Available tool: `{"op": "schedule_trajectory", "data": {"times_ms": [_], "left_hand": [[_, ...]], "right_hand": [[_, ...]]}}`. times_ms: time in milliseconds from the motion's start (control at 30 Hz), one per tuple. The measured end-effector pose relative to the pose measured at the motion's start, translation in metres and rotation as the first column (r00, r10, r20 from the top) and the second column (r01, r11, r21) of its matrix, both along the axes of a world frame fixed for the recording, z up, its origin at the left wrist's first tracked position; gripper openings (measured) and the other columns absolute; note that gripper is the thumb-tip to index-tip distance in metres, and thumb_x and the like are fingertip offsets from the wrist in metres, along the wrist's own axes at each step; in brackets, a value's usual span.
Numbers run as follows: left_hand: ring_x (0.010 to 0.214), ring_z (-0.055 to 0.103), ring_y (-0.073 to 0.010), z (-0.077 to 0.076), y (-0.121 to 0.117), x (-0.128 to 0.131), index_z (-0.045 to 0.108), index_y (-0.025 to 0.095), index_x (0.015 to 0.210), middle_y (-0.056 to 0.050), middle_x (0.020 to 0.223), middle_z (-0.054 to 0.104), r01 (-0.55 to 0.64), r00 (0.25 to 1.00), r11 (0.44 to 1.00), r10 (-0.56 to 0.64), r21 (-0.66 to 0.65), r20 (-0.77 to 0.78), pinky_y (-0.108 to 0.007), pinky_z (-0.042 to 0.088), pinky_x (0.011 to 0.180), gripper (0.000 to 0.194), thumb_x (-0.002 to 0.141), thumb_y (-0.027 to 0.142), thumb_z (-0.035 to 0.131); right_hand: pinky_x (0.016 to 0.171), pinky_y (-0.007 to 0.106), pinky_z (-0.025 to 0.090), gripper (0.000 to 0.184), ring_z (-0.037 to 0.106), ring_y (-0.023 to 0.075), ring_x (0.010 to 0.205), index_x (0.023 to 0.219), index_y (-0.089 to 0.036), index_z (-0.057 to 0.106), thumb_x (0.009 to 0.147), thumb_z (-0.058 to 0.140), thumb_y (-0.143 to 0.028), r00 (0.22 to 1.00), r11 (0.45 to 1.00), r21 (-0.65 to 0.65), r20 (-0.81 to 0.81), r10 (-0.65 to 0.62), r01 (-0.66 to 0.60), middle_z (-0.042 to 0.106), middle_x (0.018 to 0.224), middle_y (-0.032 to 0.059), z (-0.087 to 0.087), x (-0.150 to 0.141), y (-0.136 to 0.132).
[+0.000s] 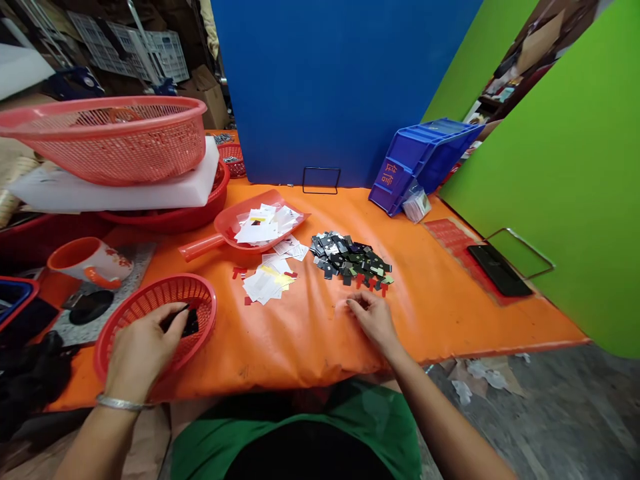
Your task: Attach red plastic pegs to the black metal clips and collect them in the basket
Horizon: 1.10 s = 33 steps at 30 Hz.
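My left hand (143, 343) is inside the rim of a red plastic basket (213, 313). Its thumb and fingers close around a small flat black piece (191, 323), partly hidden by the hand. Low over the orange table, my right hand (373, 317) pinches a small see-through piece of film (341, 306), hard to make out. Just beyond that hand lies a heap of small black plates (350, 257), with red T-shaped pieces (373, 283) along its near edge. Left of the heap is a pile of white paper slips (265, 283), some yellow.
A red scoop (203, 247) holds more slips. A patterned mug (90, 260) and stacked red baskets (150, 147) stand at left. At right are a blue bin (405, 163) and a black phone (500, 270). Blue (325, 87) and green (560, 187) panels border the orange table (430, 313).
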<state>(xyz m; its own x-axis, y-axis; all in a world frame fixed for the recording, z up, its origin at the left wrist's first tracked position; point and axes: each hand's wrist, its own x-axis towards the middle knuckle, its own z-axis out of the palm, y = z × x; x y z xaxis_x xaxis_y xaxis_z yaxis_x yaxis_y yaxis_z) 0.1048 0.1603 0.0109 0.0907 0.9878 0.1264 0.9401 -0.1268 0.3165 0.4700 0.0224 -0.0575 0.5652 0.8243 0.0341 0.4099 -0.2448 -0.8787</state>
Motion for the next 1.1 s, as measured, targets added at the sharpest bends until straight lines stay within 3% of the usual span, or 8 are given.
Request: {"op": "schedule_trajectory", "data": {"times_ms": [67, 167, 233, 333, 500, 667, 833, 1100], "left_hand": [[0.068, 0.062, -0.0239, -0.002, 0.005, -0.008, 0.066, 0.025, 0.101, -0.001, 0.073, 0.069, -0.004, 0.991, 1.000, 0.006, 0.017, -0.136, -0.035, 0.047, 0.064, 0.030, 0.080, 0.038, 0.049], [0.091, 0.062, -0.0242, 0.000, 0.003, 0.003, 0.061, 0.023, 0.110, -0.002, 0.101, 0.068, 0.063, 0.994, 0.980, -0.043, 0.190, -0.104, -0.037, 0.048, 0.078, 0.032, 0.083, 0.034, 0.047], [0.096, 0.060, -0.0244, 0.000, -0.003, 0.025, 0.062, 0.020, 0.106, -0.005, 0.105, 0.066, 0.134, 0.991, 0.952, -0.135, 0.274, -0.016, -0.038, 0.048, 0.084, 0.029, 0.084, 0.034, 0.048], [0.097, 0.059, -0.0227, -0.008, -0.018, 0.079, 0.062, 0.018, 0.101, -0.008, 0.103, 0.065, 0.355, 0.910, 0.904, -0.393, 0.240, 0.135, -0.037, 0.046, 0.089, 0.024, 0.086, 0.031, 0.048], [0.100, 0.054, -0.0187, -0.034, -0.055, 0.191, 0.060, 0.016, 0.100, -0.008, 0.102, 0.062, 0.737, 0.618, 0.667, -0.730, 0.108, 0.292, -0.033, 0.045, 0.091, 0.019, 0.088, 0.020, 0.046], [0.100, 0.050, -0.0218, -0.051, -0.069, 0.278, 0.058, 0.014, 0.099, -0.010, 0.102, 0.058, 0.883, 0.454, 0.467, -0.876, 0.047, 0.164, -0.034, 0.045, 0.088, 0.017, 0.088, 0.018, 0.046], [0.102, 0.047, -0.0241, -0.064, -0.067, 0.321, 0.049, 0.014, 0.118, -0.011, 0.111, 0.051, 0.885, 0.464, 0.465, -0.885, 0.016, 0.042, -0.037, 0.045, 0.087, 0.034, 0.085, 0.022, 0.053], [0.104, 0.042, -0.0269, -0.076, -0.067, 0.329, 0.037, 0.017, 0.132, -0.013, 0.113, 0.046, 0.879, 0.477, 0.477, -0.879, 0.021, -0.023, -0.039, 0.042, 0.085, 0.052, 0.085, 0.032, 0.053]], "right_hand": [[0.063, 0.029, 0.043, 0.016, 0.057, 0.0181, 0.065, 0.071, -0.018, 0.063, 0.072, 0.055, -0.032, 0.992, 0.997, 0.004, 0.097, -0.081, 0.081, 0.065, 0.072, 0.0044, -0.003, 0.020, -0.003], [0.063, 0.029, 0.043, 0.019, 0.056, 0.0182, 0.062, 0.071, -0.017, 0.063, 0.072, 0.052, -0.032, 0.958, 0.979, 0.018, 0.203, -0.204, 0.205, 0.065, 0.071, 0.0057, -0.005, 0.051, -0.008], [0.061, 0.029, 0.042, 0.018, 0.055, 0.0179, 0.060, 0.070, -0.017, 0.063, 0.070, 0.049, -0.029, 0.935, 0.966, 0.003, 0.251, -0.252, 0.259, 0.065, 0.069, 0.0061, -0.006, 0.069, -0.011], [0.063, 0.029, 0.041, 0.017, 0.054, 0.0178, 0.061, 0.066, -0.017, 0.062, 0.068, 0.047, -0.024, 0.917, 0.965, -0.046, 0.326, -0.230, 0.259, 0.064, 0.068, 0.0063, -0.009, 0.086, -0.013], [0.070, 0.030, 0.041, 0.017, 0.056, 0.0192, 0.071, 0.068, -0.017, 0.063, 0.070, 0.046, -0.020, 0.890, 0.965, -0.123, 0.428, -0.158, 0.230, 0.062, 0.076, 0.0071, -0.015, 0.092, -0.007], [0.067, 0.027, 0.039, 0.013, 0.055, 0.0185, 0.074, 0.065, -0.017, 0.061, 0.069, 0.049, -0.014, 0.880, 0.944, -0.227, 0.460, -0.114, 0.241, 0.060, 0.080, 0.0072, -0.013, 0.097, -0.002], [0.063, 0.025, 0.038, 0.011, 0.053, 0.0164, 0.068, 0.065, -0.017, 0.058, 0.069, 0.050, -0.011, 0.884, 0.947, -0.254, 0.464, -0.059, 0.197, 0.057, 0.072, 0.0036, -0.012, 0.101, -0.001], [0.072, 0.031, 0.043, 0.022, 0.054, 0.0202, 0.076, 0.085, -0.017, 0.066, 0.083, 0.045, -0.020, 0.835, 0.983, -0.039, 0.535, -0.129, 0.177, 0.056, 0.081, 0.0082, -0.027, 0.086, -0.014]]}}
